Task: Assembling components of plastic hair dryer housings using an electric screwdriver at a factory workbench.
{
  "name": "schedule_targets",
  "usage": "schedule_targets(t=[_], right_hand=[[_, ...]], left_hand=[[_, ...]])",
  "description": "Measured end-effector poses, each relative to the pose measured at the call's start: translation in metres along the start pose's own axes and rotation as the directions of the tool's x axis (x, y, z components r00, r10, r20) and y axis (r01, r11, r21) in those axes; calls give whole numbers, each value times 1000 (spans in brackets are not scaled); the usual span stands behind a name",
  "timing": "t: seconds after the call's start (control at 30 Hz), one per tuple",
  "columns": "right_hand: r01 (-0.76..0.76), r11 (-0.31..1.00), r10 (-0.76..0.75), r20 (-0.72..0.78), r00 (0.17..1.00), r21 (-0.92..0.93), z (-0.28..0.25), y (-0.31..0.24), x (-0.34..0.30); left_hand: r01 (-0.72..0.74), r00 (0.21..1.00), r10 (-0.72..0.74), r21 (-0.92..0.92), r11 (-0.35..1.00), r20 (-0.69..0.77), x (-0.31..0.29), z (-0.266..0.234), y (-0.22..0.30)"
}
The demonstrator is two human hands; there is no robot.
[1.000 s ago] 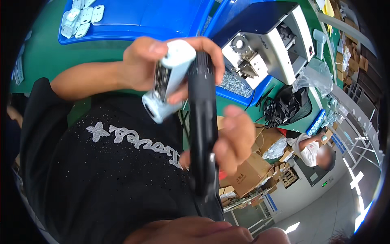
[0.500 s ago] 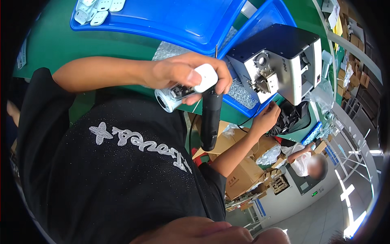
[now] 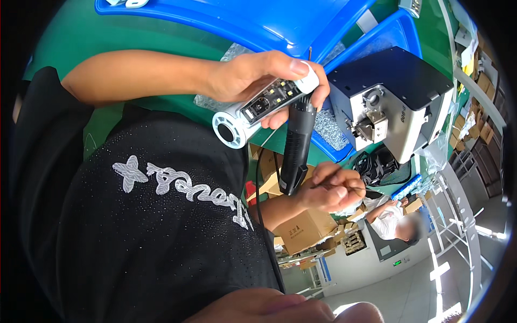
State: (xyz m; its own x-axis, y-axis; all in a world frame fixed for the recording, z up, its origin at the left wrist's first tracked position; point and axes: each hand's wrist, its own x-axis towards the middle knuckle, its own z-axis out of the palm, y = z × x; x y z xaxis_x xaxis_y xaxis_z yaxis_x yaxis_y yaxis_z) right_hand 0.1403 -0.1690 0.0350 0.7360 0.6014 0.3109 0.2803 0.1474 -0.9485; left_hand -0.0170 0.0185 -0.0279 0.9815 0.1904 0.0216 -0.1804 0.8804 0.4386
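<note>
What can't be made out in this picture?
In the head view:
Black tool, upper part: hidden behind the left hand and pale device.
Whether the right hand holds anything: curled fingers obscure this.
Pale parts in the blue tray: cut by the top edge.
Shiny bits in the bin: partly hidden by the machine.

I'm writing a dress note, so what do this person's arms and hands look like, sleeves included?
The left hand and right hand are ungloved, and both wrists look bare. On the left arm, a loose black sleeve leaves the forearm bare; the right sleeve can't be made out.
</note>
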Motion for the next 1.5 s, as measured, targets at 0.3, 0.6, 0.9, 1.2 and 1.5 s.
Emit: schedule_targets(t=[0.3,0.6,0.9,1.2,1.5], right_hand=[[-162,962,118,-199,973,-220,40,18,-1],[-200,892,128,-200,971,-404,56,15,5],[-362,741,216,-309,926,-566,57,7,-2],[-472,768,406,-241,882,-434,58,5,9],[-237,822,343,118,932,-518,-3,18,21]], left_hand=[[69,998,-69,7,998,-1,-5,0,-1],[72,997,-72,32,997,5,-4,-4,1],[81,997,-81,20,996,-11,-2,-2,2],[66,998,-66,29,997,5,-4,-4,4],[49,999,-51,116,992,14,-3,-1,5]])
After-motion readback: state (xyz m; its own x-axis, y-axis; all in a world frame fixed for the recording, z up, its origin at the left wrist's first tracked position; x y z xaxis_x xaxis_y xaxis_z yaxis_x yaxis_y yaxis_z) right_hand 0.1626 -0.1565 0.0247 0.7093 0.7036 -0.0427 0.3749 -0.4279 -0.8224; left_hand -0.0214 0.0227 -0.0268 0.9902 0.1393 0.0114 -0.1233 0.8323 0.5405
